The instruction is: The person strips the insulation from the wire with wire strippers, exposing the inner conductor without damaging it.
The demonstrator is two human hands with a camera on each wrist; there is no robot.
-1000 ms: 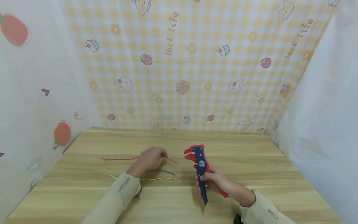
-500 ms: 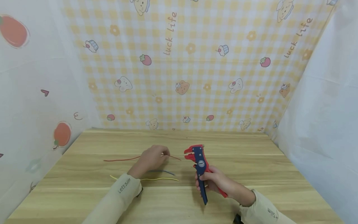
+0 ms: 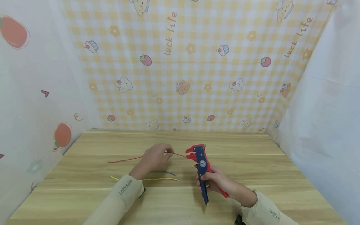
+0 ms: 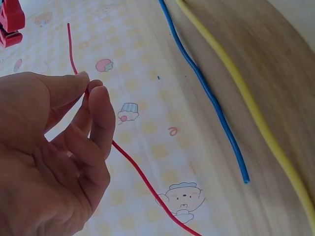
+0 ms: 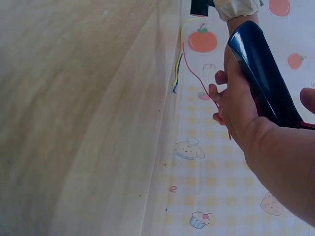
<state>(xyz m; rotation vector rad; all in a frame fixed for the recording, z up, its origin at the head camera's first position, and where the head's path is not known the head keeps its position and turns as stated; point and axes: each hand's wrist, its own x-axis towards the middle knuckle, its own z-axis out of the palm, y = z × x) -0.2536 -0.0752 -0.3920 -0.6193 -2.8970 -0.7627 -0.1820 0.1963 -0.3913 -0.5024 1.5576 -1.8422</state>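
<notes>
My left hand (image 3: 154,157) pinches a thin red wire (image 3: 125,161) between thumb and fingertips; in the left wrist view the wire (image 4: 142,174) runs out on both sides of the pinch. My right hand (image 3: 217,182) grips a blue-and-red wire stripper (image 3: 202,161) by its handles, its red jaws pointing left. The red wire's short end is close to those jaws, with a gap showing in the left wrist view. Below the left hand lie a blue wire (image 4: 214,101) and a yellow wire (image 4: 251,103). The stripper's dark handle (image 5: 263,71) partly covers the right wrist view.
The wooden table (image 3: 253,159) carries the blue and yellow wires, partly hidden under the left forearm. A checked cloth (image 3: 197,72) hangs behind the table's back edge, with pale sheets on both sides.
My left hand has shifted slightly right and away from me, bringing the red wire's end from short of the stripper up close to its jaws. The right hand and stripper stay nearly still.
</notes>
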